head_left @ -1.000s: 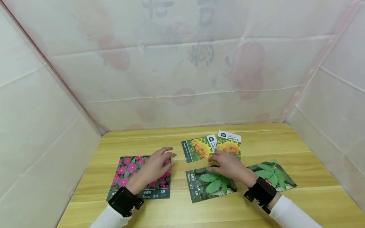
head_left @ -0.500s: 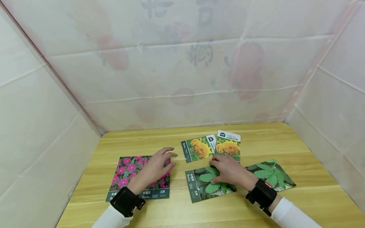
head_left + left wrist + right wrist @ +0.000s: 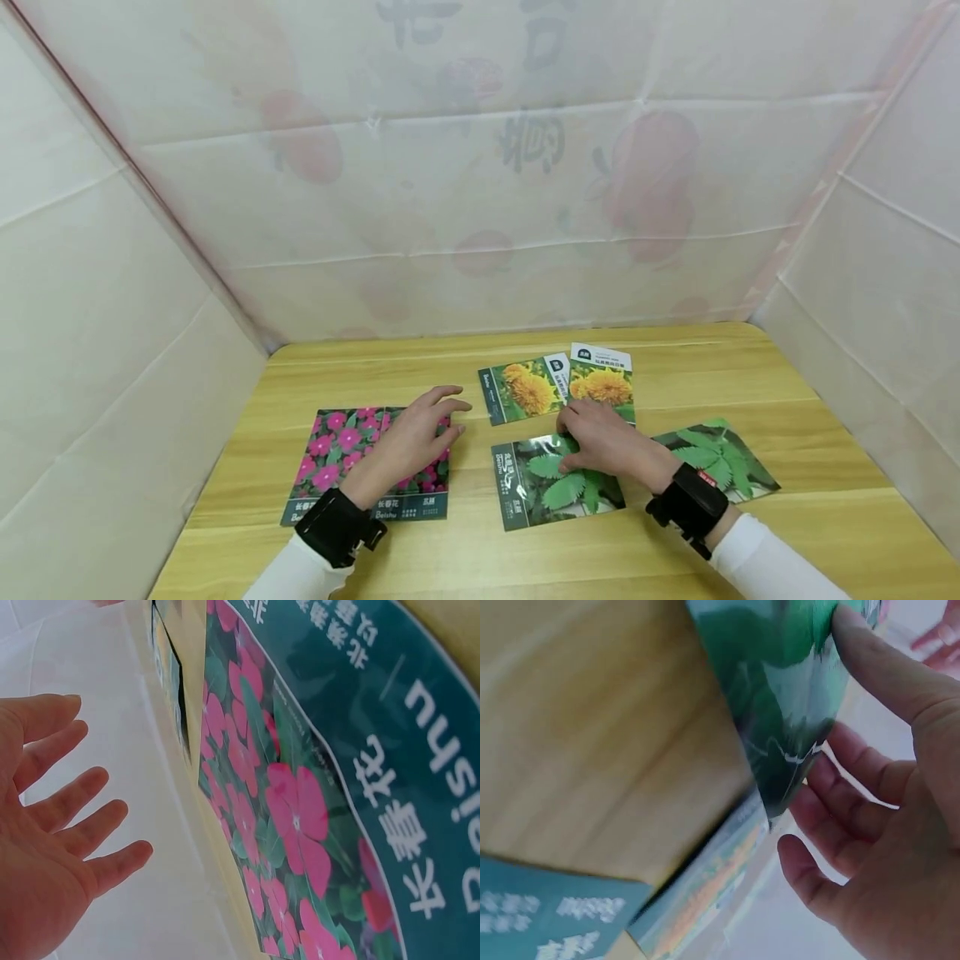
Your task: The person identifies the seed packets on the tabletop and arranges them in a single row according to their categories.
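Here, the green-leaf packet [image 3: 562,492] lay beneath the right hand [image 3: 609,443], which pinched its edge; the left hand [image 3: 411,440], loosely spread, hung empty over pink-flower packets [image 3: 330,454].

The leaf packet [image 3: 547,483], glossy green with a dark lettered band, is pinched at its far edge — right thumb [image 3: 889,675] on its printed face, right fingers [image 3: 870,766] behind. Two pink packets [image 3: 345,442], flower-printed with dark lettered bands, lie flat side by side — below the spread left fingers [image 3: 71,799].

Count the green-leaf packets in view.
2: left leaf packet pinched in the right grip; right leaf packet on the table. Others could be hidden underneath.
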`<move>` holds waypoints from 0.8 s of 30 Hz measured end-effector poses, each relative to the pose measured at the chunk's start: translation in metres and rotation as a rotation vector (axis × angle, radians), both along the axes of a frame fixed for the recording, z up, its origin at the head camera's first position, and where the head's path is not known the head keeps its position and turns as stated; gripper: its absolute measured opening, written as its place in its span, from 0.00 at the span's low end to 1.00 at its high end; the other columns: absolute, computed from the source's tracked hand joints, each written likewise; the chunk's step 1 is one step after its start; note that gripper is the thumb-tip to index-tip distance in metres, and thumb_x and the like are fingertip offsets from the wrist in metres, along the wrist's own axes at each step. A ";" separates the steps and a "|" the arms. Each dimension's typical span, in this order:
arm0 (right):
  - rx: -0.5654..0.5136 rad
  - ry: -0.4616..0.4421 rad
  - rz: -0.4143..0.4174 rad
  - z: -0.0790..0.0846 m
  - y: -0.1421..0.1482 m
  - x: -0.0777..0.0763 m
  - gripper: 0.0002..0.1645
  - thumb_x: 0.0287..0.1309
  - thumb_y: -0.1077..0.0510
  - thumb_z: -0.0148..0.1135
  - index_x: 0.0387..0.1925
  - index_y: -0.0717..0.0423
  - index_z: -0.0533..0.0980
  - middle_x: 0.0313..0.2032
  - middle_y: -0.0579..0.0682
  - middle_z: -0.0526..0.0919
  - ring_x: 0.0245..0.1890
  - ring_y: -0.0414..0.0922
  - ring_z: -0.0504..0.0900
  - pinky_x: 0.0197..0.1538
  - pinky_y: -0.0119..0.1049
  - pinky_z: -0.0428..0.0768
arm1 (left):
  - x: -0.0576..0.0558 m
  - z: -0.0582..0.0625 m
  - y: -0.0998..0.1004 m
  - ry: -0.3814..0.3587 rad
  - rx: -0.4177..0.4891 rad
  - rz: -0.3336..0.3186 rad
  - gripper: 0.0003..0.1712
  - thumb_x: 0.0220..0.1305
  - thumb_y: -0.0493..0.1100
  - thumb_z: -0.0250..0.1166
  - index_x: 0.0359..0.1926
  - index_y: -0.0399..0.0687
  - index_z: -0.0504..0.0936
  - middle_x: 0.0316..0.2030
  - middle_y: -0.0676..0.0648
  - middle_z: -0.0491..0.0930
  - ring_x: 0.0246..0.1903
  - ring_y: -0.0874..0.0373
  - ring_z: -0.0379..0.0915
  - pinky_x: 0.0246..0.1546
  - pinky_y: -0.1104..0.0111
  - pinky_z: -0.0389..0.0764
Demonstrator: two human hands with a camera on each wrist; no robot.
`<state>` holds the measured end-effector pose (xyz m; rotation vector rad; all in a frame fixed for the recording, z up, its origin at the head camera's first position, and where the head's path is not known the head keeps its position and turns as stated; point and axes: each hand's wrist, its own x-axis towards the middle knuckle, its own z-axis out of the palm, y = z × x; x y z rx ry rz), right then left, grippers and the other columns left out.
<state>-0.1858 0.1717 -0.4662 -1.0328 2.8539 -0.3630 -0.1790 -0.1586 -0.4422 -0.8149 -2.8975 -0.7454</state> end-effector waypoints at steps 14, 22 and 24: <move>-0.286 -0.322 -0.004 0.027 0.007 -0.013 0.05 0.74 0.60 0.61 0.46 0.49 0.80 0.38 0.39 0.81 0.35 0.35 0.78 0.36 0.34 0.78 | 0.000 0.000 0.017 -0.064 0.045 -0.050 0.18 0.74 0.44 0.67 0.61 0.45 0.83 0.67 0.42 0.74 0.60 0.44 0.78 0.59 0.53 0.82; -0.290 -0.281 0.033 0.039 0.004 -0.019 0.05 0.75 0.59 0.60 0.47 0.46 0.80 0.39 0.38 0.81 0.34 0.35 0.77 0.37 0.33 0.76 | -0.002 0.002 0.032 -0.212 0.146 -0.096 0.19 0.78 0.47 0.61 0.61 0.43 0.84 0.55 0.46 0.85 0.54 0.52 0.82 0.55 0.58 0.84; -0.282 -0.269 0.034 0.041 0.001 -0.020 0.04 0.76 0.58 0.60 0.46 0.46 0.80 0.39 0.37 0.81 0.34 0.35 0.76 0.38 0.34 0.76 | -0.003 0.001 0.035 -0.222 0.163 -0.108 0.17 0.79 0.46 0.61 0.59 0.44 0.86 0.50 0.48 0.87 0.48 0.57 0.84 0.48 0.64 0.86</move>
